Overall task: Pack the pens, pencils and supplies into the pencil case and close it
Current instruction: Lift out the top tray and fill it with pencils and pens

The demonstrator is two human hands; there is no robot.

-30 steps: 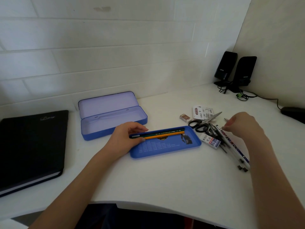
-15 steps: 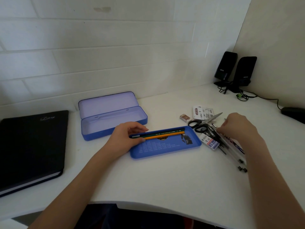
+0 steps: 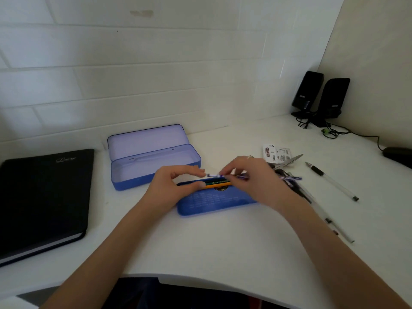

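Two hands meet in the middle of the frame, just above a blue tray [image 3: 214, 204] on the white desk [image 3: 200, 246]. The right hand [image 3: 252, 179] pinches a white and blue pen [image 3: 215, 175] in its fingertips. The left hand [image 3: 176, 186] touches the pen's left end with its fingers, and its thumb rests on the pencils [image 3: 217, 184] that lie along the tray's far edge. The open pencil case [image 3: 153, 157] sits just behind, to the upper left. At the right, scissors [image 3: 287, 161], more pens [image 3: 332, 181] and a small packet [image 3: 276, 152] lie loose. A black notebook [image 3: 42, 201] lies at the left, and two speakers [image 3: 321, 97] stand at the upper right.
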